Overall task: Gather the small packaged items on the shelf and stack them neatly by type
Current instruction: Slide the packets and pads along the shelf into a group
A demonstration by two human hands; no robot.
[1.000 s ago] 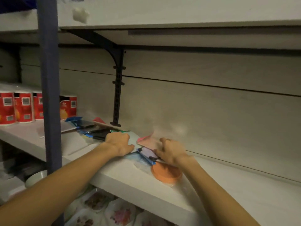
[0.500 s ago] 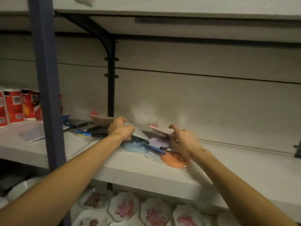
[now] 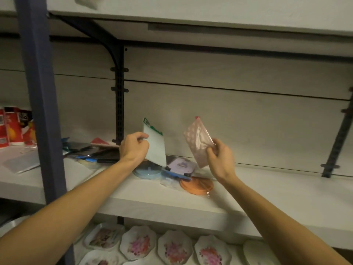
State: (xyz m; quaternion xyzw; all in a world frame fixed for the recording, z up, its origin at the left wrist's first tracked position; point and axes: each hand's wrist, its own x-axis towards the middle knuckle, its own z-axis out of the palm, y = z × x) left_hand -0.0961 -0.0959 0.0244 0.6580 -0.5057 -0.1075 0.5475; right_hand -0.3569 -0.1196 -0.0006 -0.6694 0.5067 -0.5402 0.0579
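A pale green-edged flat packet (image 3: 155,145) and a pink translucent plastic packet (image 3: 198,141) are held upright above the white shelf (image 3: 267,190), likely for comparing types. The left hand (image 3: 133,148) pinches the first, the right hand (image 3: 220,155) the second; other packets (image 3: 181,167) lie below.

Place: you're facing a shop's stock shelving.
Shelf (image 3: 248,197): bracket-mounted boards, small packaged goods (image 3: 179,167).
Left: identical red packs (image 3: 13,127) with barcodes.
Below: rows of matching floral plates (image 3: 174,249).
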